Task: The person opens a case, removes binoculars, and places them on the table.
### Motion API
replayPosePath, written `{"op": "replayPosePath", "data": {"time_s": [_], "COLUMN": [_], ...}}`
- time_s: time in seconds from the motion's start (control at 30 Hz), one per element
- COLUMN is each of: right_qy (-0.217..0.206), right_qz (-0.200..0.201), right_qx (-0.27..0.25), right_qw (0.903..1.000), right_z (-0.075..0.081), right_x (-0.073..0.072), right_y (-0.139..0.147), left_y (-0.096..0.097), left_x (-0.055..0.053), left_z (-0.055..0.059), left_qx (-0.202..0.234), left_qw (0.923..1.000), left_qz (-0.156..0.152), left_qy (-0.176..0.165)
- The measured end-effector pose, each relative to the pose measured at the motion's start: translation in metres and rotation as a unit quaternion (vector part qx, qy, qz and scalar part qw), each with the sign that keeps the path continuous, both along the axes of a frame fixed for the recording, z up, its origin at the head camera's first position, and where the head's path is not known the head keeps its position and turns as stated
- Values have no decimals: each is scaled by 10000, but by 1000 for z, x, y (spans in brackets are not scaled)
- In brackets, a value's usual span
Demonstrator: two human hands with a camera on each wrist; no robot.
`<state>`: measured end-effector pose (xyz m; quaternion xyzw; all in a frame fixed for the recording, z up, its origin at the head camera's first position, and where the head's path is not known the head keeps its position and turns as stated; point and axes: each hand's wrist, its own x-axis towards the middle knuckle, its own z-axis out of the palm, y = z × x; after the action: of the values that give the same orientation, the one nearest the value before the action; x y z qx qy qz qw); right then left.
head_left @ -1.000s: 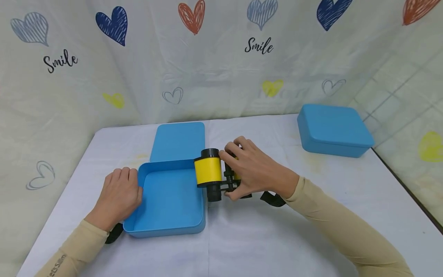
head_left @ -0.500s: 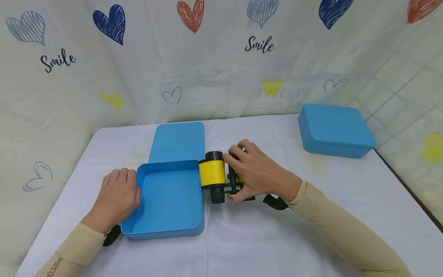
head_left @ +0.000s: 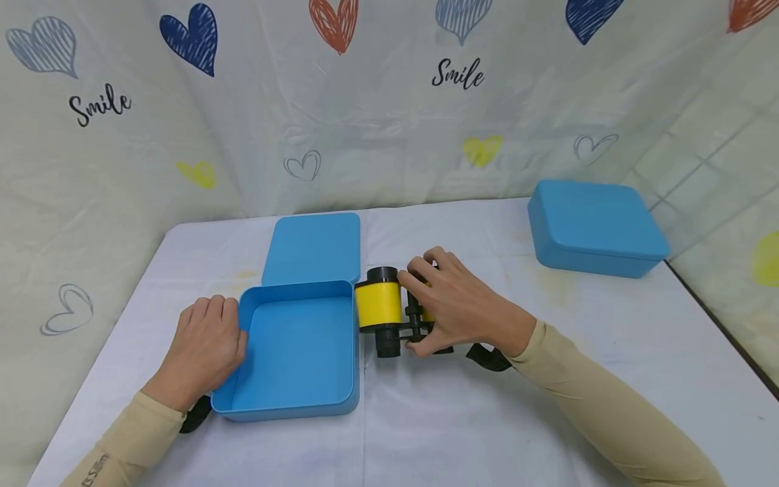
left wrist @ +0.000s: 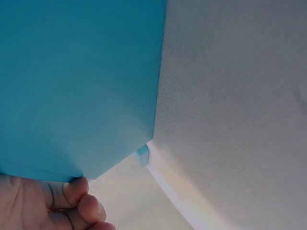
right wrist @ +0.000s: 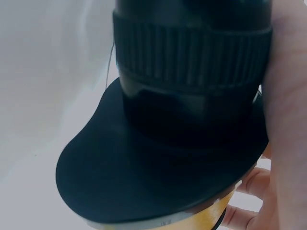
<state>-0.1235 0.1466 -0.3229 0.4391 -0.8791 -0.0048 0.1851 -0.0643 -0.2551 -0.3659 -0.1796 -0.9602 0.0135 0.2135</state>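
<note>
A: Yellow-and-black plastic binoculars (head_left: 380, 303) are shifted rightward, clasped by the right hand (head_left: 459, 304) beside the open, rectangular blue box (head_left: 292, 410).
B: Box pinched by the left hand (head_left: 205, 348); setting-down seems underway, gentle release needed.

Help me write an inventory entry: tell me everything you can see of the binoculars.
The binoculars are yellow and black, apparently plastic: a yellow-banded barrel with black ends, a black centre bridge, and a ribbed black eyepiece end toward the person. The right hand grips and mostly hides the second barrel. They are outside the open blue box, just right of its wall; whether they touch it or the table is unclear.
</note>
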Motion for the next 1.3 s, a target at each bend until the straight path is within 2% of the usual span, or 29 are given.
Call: {"op": "replayPosePath", "data": {"time_s": [0.27, 0.6, 0.87, 1.1, 1.3], "right_qy": [-34, -33, -222, -567, -588], "right_qz": [-49, -38, -98, -79, -66], "right_qx": [80, 79, 71, 38, 75], "right_qw": [10000, 10000, 9997, 9984, 9982], "right_z": [-6, -15, -22, -26, -30], "right_x": [-1, -4, -5, -3, -2], "right_y": [6, 11, 15, 14, 14], "left_y": [0, 3, 3, 4, 4], "left_x": [-1, 1, 0, 1, 1], "left_z": [0, 2, 3, 3, 2], "left_qx": [-23, -93, -93, -116, -151], "left_qw": [10000, 9995, 9994, 9986, 9988], "left_qz": [10, 157, 171, 270, 246], "left_qy": [-14, -267, -294, -438, -402]}}
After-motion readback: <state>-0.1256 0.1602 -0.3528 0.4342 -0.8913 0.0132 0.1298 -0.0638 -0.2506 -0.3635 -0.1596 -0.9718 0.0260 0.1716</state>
